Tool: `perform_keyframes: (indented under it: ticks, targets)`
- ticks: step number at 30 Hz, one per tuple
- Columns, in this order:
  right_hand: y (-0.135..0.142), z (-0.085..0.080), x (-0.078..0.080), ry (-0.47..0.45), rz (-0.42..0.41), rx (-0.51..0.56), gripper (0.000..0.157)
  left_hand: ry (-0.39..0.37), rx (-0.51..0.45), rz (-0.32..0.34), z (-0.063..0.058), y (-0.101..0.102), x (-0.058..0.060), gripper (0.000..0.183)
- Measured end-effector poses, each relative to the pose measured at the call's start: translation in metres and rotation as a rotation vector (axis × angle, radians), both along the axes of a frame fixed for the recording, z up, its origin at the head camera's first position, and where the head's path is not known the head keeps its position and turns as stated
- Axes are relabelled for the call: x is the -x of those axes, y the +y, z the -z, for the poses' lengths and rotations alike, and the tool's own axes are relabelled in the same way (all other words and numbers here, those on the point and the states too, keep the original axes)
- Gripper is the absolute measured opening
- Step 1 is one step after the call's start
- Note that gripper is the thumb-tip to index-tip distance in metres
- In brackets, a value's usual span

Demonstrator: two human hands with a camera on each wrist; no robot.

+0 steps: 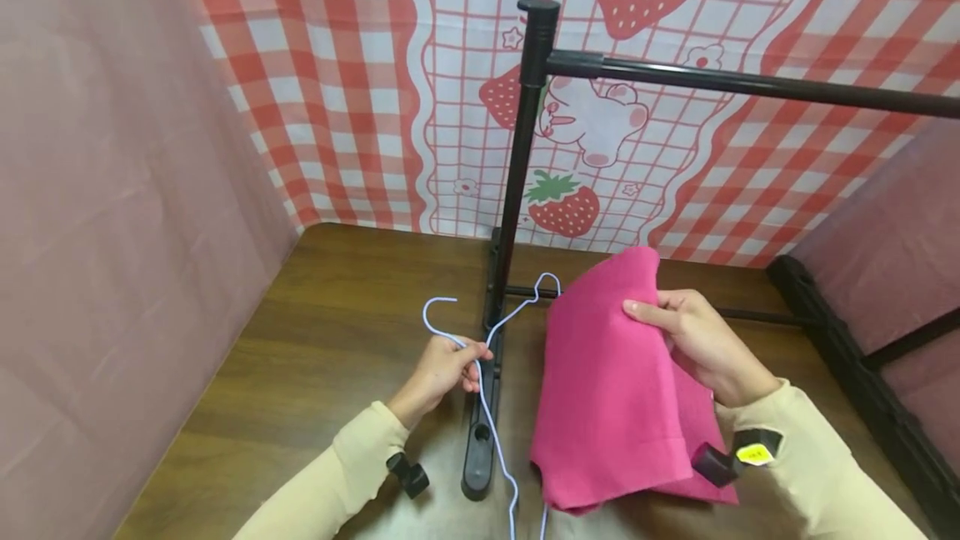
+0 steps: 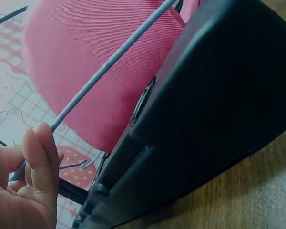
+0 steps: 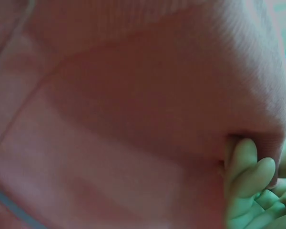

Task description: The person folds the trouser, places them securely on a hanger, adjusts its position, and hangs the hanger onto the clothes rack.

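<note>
A light purple wire hanger (image 1: pixel 491 423) is tilted sideways, its hook (image 1: pixel 438 307) pointing left. My left hand (image 1: pixel 446 373) pinches it just below the hook between thumb and fingers; the left wrist view shows the wire (image 2: pixel 109 62) running up from those fingertips. Bright pink ribbed cloth (image 1: pixel 607 390) hangs folded to the right of the hook, hiding part of the hanger. My right hand (image 1: pixel 708 348) grips the cloth's upper right edge, thumb in front. In the right wrist view curled fingers (image 3: pixel 248 176) hold the cloth, and a bit of wire (image 3: pixel 14 205) shows at lower left.
A black garment rack stands on the wooden table (image 1: pixel 300 373), with its upright post (image 1: pixel 517 165) behind my hands and its top rail (image 1: pixel 750 82) running right. The rack's foot (image 1: pixel 480 457) lies under the hanger. A red checked strawberry curtain (image 1: pixel 345 90) hangs behind.
</note>
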State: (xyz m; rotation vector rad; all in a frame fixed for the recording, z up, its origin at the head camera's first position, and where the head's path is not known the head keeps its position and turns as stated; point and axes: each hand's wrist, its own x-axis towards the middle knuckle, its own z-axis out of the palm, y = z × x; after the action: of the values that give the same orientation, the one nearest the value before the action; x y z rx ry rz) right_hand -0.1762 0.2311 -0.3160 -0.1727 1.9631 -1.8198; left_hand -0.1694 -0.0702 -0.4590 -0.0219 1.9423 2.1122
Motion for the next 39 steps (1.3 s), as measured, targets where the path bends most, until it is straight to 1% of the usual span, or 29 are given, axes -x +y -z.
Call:
perform_keyframes:
  ticks: [5, 9, 13, 16, 20, 24, 26, 28, 31, 33, 36, 39]
  targets:
    - [-0.03, -0.012, 0.002, 0.023, -0.001, 0.107, 0.016, 0.01, -0.003, 0.002, 0.0, 0.003, 0.0, 0.031]
    - [-0.047, -0.02, 0.003, -0.011, 0.046, 0.173, 0.015, 0.018, 0.012, 0.016, -0.001, 0.005, 0.0, 0.032]
    - [-0.059, -0.025, 0.006, -0.019, 0.083, 0.166, 0.014, 0.031, 0.021, -0.002, -0.006, 0.003, 0.0, 0.031]
    - [-0.055, -0.025, 0.007, -0.015, 0.072, 0.126, 0.013, 0.033, 0.01, -0.034, -0.009, 0.0, 0.002, 0.031]
    - [-0.027, -0.018, 0.007, -0.024, 0.033, 0.062, 0.013, 0.02, -0.012, -0.066, -0.008, -0.004, 0.003, 0.03]
    - [0.012, -0.007, 0.009, -0.007, 0.032, -0.076, 0.016, 0.0, -0.021, -0.069, -0.004, -0.005, 0.004, 0.03]
    - [0.033, 0.001, 0.011, -0.015, 0.036, -0.136, 0.017, -0.01, -0.022, -0.073, -0.004, -0.006, 0.004, 0.03]
    - [0.052, 0.011, 0.012, -0.04, 0.03, -0.162, 0.018, -0.016, -0.02, -0.073, -0.003, -0.006, 0.004, 0.03]
    - [0.079, 0.03, 0.012, -0.082, 0.002, -0.186, 0.022, -0.015, -0.016, -0.068, -0.002, -0.006, 0.004, 0.031]
    - [0.094, 0.043, 0.013, -0.095, -0.017, -0.22, 0.025, -0.015, -0.014, -0.069, -0.002, -0.006, 0.003, 0.031]
    - [0.111, 0.062, 0.013, -0.1, -0.031, -0.279, 0.025, -0.016, -0.02, -0.076, -0.001, -0.006, 0.003, 0.031]
    - [0.123, 0.084, 0.013, -0.11, -0.034, -0.327, 0.023, -0.019, -0.027, -0.081, 0.0, -0.006, 0.004, 0.03]
